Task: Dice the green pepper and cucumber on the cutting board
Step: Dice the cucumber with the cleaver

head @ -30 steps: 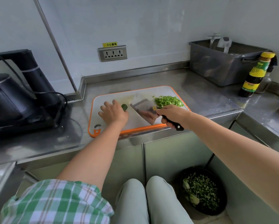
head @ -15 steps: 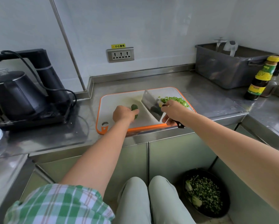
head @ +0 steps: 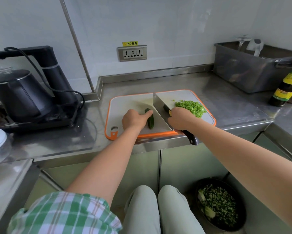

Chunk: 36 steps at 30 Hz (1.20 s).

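The cutting board (head: 125,105) lies on the counter (head: 226,102) near its front edge. On the board, the cucumber (head: 150,121) lies just left of the cleaver (head: 158,112), with the left hand (head: 133,119) holding it from the left. The diced pepper (head: 190,107) is heaped at the right rear, behind the right hand (head: 179,119), which grips the cleaver. The kettle (head: 18,95) stands well left of the board, and the tub (head: 246,71) and bottle (head: 287,85) stand far right.

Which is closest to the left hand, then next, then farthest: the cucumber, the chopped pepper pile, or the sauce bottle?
1. The cucumber, touching the left hand.
2. The chopped pepper pile, farther right.
3. The sauce bottle, at the far right edge.
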Available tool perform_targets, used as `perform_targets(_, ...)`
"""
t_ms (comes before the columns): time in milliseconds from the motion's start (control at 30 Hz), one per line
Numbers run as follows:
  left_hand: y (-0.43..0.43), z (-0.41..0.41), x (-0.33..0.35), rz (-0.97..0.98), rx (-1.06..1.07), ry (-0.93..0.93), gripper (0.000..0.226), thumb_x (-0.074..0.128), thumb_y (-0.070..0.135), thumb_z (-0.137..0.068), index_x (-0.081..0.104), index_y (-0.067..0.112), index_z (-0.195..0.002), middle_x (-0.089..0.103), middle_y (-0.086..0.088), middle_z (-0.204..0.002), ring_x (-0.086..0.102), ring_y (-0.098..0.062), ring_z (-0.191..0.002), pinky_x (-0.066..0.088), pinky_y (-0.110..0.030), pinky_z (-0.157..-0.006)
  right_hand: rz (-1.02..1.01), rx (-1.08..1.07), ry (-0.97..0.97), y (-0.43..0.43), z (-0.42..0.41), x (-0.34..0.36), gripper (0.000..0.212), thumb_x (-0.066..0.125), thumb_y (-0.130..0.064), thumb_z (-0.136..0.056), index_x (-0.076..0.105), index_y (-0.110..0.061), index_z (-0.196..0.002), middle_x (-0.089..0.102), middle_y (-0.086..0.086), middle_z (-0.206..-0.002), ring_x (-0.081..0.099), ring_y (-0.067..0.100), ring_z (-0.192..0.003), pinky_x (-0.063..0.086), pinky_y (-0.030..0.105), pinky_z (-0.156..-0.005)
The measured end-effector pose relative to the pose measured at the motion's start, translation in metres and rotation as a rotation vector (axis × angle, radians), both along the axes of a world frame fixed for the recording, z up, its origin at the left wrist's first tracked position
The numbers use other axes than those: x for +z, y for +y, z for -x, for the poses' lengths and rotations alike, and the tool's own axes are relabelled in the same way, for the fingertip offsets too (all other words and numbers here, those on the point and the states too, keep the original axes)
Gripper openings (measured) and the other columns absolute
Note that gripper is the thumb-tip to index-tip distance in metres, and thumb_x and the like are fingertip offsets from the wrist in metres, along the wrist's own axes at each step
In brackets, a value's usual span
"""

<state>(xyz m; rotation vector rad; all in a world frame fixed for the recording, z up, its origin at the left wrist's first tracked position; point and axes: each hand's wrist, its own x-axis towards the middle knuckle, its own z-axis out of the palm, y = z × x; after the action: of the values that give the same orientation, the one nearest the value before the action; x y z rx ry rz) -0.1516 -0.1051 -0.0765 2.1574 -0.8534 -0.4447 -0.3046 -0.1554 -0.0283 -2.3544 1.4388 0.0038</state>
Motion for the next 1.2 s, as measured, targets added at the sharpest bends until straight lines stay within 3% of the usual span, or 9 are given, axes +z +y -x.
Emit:
perform_targets(133,-0.010,0.003,0.005,-0.048,-0.009,-0.026,0.056,0.072,0.060,-0.070,0.068,0.006,-0.083,0.070,-0.007,-0.081,0.066,-0.028,-0.079,0.039,-0.027,-0.058,0.034,0.019,0.000,-0.001,-0.002,-0.004,0.013,0.042,-0.005,-0.087,0.043,-0.007,-0.074,0.052,0.009,-0.063,0.049,0.022,-0.053,0.036,0.025,-0.045)
perform_targets(233,-0.019,0.009,0.010,-0.077,-0.041,-0.008,0.045,0.071,0.047,-0.073,0.066,0.007,-0.091,0.070,-0.010,-0.088,0.067,-0.030,-0.084,0.049,-0.028,-0.066,0.009,0.003,-0.011,-0.002,-0.001,-0.003,0.004,0.043,-0.003,-0.088,0.046,-0.002,-0.088,0.052,0.011,-0.065,0.049,0.023,-0.053,0.038,0.026,-0.045)
perform_targets(367,-0.023,0.010,0.009,-0.050,-0.013,0.048,0.036,0.066,0.043,-0.077,0.064,0.007,-0.085,0.068,-0.009,-0.076,0.068,-0.028,-0.071,0.055,-0.029,-0.070,-0.049,-0.014,-0.072,-0.002,0.003,-0.002,0.007,0.042,-0.002,-0.087,0.048,0.001,-0.090,0.055,0.014,-0.067,0.051,0.025,-0.054,0.041,0.028,-0.047)
perform_targets(467,-0.021,0.004,0.005,0.033,0.021,0.201,0.024,0.067,0.031,-0.082,0.063,0.007,-0.080,0.065,-0.004,-0.065,0.069,-0.024,-0.057,0.057,-0.029,-0.071,-0.098,-0.041,-0.114,-0.003,0.006,0.000,0.014,0.044,0.001,-0.082,0.057,0.005,-0.086,0.066,0.022,-0.074,0.056,0.028,-0.055,0.044,0.028,-0.048)
perform_targets(667,-0.017,-0.009,0.000,0.188,0.077,0.472,0.021,0.080,0.008,-0.075,0.062,0.000,-0.082,0.070,-0.017,-0.086,0.070,-0.027,-0.065,0.060,-0.043,-0.072,-0.261,-0.124,-0.361,0.003,0.007,0.011,0.009,0.040,-0.010,-0.097,0.047,-0.003,-0.097,0.055,0.012,-0.067,0.049,0.019,-0.042,0.039,0.021,-0.039)
perform_targets(767,-0.015,-0.010,-0.001,0.220,0.083,0.562,0.021,0.079,0.004,-0.076,0.062,-0.002,-0.087,0.068,-0.014,-0.083,0.067,-0.019,-0.050,0.060,-0.042,-0.074,-0.268,-0.078,-0.327,0.009,0.005,0.023,0.011,0.038,-0.006,-0.095,0.048,-0.003,-0.097,0.055,0.012,-0.064,0.049,0.018,-0.040,0.039,0.020,-0.038)
perform_targets(933,-0.016,-0.012,-0.006,0.242,0.079,0.598,0.017,0.078,0.002,-0.077,0.061,0.001,-0.073,0.067,-0.012,-0.080,0.063,-0.012,-0.040,0.060,-0.040,-0.075,-0.226,-0.003,-0.252,0.015,-0.005,0.030,0.016,0.041,-0.008,-0.095,0.053,0.002,-0.096,0.057,0.013,-0.064,0.049,0.019,-0.039,0.041,0.023,-0.040)
perform_targets(1033,-0.020,-0.013,-0.011,0.250,0.095,0.583,0.019,0.079,0.005,-0.076,0.062,0.003,-0.068,0.068,-0.010,-0.075,0.064,-0.013,-0.043,0.060,-0.041,-0.078,-0.216,0.001,-0.189,0.018,-0.009,0.033,0.018,0.042,-0.008,-0.095,0.054,0.004,-0.090,0.057,0.017,-0.068,0.048,0.022,-0.043,0.042,0.026,-0.044)
perform_targets(1200,-0.021,-0.015,-0.014,0.245,0.119,0.593,0.021,0.081,0.009,-0.075,0.063,0.004,-0.066,0.067,-0.006,-0.067,0.071,-0.026,-0.068,0.059,-0.041,-0.081,-0.219,-0.001,-0.129,0.019,-0.009,0.037,0.019,0.042,-0.008,-0.094,0.052,0.002,-0.082,0.056,0.015,-0.064,0.048,0.022,-0.044,0.041,0.025,-0.045)
